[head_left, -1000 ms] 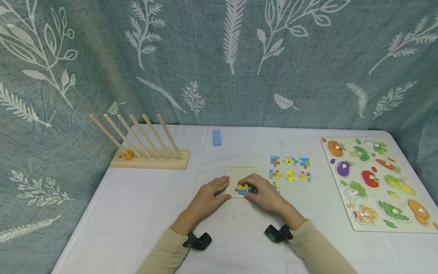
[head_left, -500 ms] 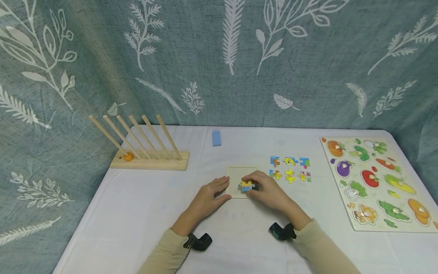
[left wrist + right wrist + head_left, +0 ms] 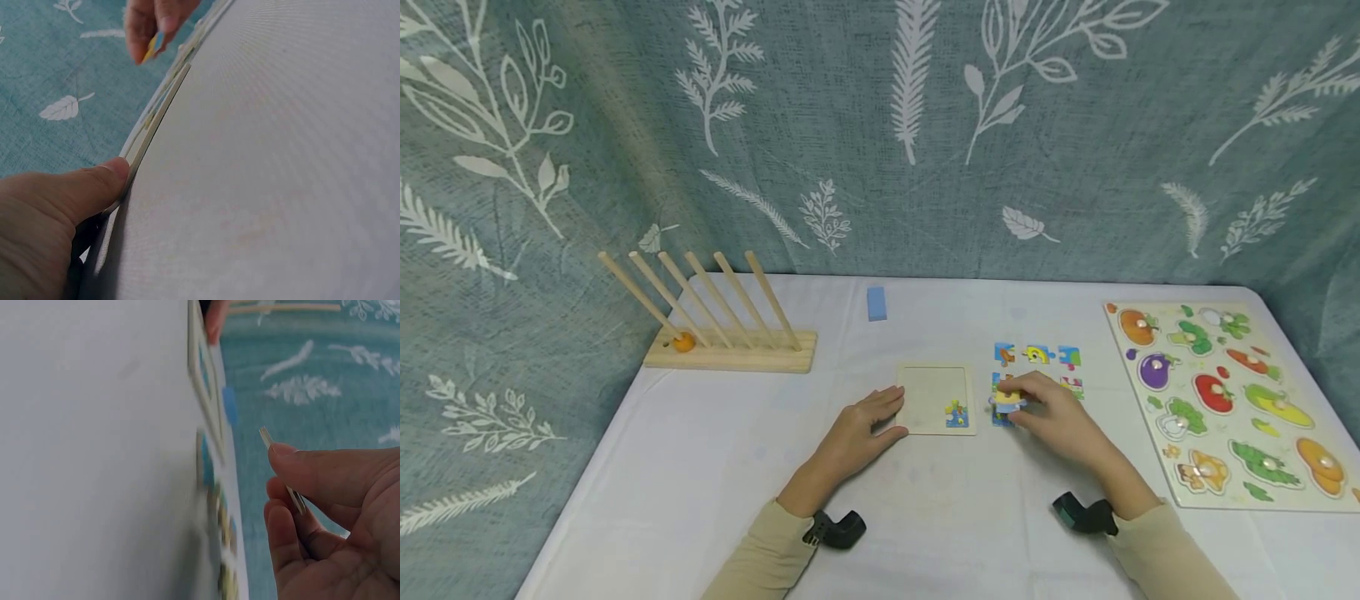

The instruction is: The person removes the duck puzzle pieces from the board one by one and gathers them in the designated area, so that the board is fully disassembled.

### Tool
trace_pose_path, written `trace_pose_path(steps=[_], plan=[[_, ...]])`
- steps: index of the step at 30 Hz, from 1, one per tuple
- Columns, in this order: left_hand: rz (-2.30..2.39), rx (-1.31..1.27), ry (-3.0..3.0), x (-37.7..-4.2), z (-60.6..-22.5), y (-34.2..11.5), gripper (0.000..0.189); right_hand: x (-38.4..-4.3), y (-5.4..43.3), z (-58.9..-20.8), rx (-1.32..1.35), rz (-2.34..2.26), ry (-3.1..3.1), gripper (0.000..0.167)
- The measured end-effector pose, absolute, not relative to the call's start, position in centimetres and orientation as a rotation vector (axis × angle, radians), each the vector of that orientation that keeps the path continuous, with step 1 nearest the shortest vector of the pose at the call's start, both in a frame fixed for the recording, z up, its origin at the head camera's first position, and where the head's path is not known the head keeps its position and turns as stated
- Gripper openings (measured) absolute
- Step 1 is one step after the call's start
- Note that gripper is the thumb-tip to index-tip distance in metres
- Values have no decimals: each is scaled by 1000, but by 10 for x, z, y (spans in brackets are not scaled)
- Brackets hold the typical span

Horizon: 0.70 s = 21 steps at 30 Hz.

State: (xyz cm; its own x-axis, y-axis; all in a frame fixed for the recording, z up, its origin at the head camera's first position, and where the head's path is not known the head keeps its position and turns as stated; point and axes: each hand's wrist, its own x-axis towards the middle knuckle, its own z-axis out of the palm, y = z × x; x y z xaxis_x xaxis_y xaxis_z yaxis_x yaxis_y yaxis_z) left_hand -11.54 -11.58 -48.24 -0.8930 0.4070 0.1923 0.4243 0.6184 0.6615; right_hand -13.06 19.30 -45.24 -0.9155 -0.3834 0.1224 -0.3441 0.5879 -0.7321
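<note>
My right hand [image 3: 1060, 421] pinches a yellow-and-blue jigsaw piece [image 3: 1007, 401] between thumb and fingers, above the loose pieces right of the tray. In the right wrist view that piece appears edge-on [image 3: 297, 500], raised off the table. The left hand [image 3: 859, 425] rests at the left edge of a small square wooden puzzle tray [image 3: 925, 367], fingers extended, its thumb touching the rim in the left wrist view. One jigsaw piece in blue and yellow [image 3: 957, 414] lies in the tray's lower right corner. Another blue piece [image 3: 1001, 419] lies partly hidden under the held one.
Several loose jigsaw pieces [image 3: 1038, 355] lie in rows right of the tray. Further right is a vegetable peg puzzle board [image 3: 1240, 425]. A wooden peg stand [image 3: 730, 357] with an orange bead [image 3: 683, 342] stands back left, and a blue block [image 3: 876, 304] lies behind the tray.
My right hand has lifted the yellow-and-blue piece from over the tray and carried it right. The piece in the tray's corner has come into view. The left hand stays put.
</note>
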Motion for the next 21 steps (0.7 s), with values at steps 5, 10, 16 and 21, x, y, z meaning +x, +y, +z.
trace_pose_path(steps=[5,10,16,21], plan=[[-1153,-717,-2810,-116,-483,-116,52,-122,216,-459,-560,-1203,2815,34],[-1151,-710,-2810,-115,-484,-116,53,-113,228,-464,-493,-1163,2829,33],[-1143,-716,-2806,-116,-483,-116,53,-111,230,-469,-483,-1155,2836,32],[-1143,-711,-2811,-116,-483,-115,52,-111,231,-473,-525,-1130,2873,32]])
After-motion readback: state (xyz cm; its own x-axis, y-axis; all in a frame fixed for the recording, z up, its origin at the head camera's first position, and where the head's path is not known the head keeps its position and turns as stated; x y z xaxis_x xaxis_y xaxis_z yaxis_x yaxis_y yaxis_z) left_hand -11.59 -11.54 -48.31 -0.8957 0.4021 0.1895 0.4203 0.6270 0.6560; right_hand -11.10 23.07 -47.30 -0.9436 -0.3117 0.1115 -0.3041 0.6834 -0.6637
